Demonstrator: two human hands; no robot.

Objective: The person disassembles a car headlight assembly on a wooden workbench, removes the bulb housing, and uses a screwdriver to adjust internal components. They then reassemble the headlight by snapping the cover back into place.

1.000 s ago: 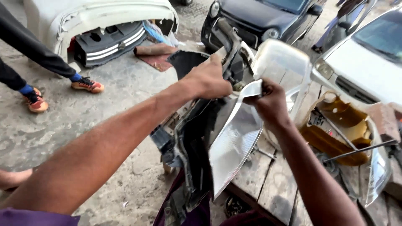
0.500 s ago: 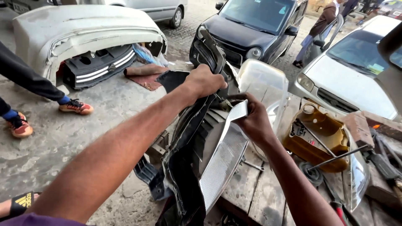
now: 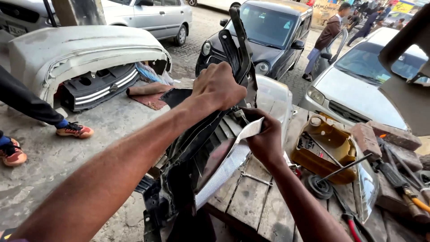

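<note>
My left hand [image 3: 219, 86] grips the top of a long black plastic headlight housing [image 3: 192, 152] that stands tilted against a wooden bench [image 3: 251, 197]. My right hand [image 3: 265, 140] is closed on the upper edge of the ribbed silvery reflector piece [image 3: 226, 168] that sits in that housing. A clear headlight lens [image 3: 277, 101] shows just behind both hands.
A yellow cut-open plastic can [image 3: 327, 148], bricks [image 3: 369, 139] and hand tools [image 3: 403, 183] lie on the bench at right. A detached white bumper [image 3: 85, 58] rests on the ground at left, beside a person's legs in orange shoes [image 3: 74, 130]. Parked cars [image 3: 268, 31] and walking people stand behind.
The view has tipped up and drawn closer. My left hand has shifted higher on the black housing, and the reflector piece has turned edge-on under my right hand.
</note>
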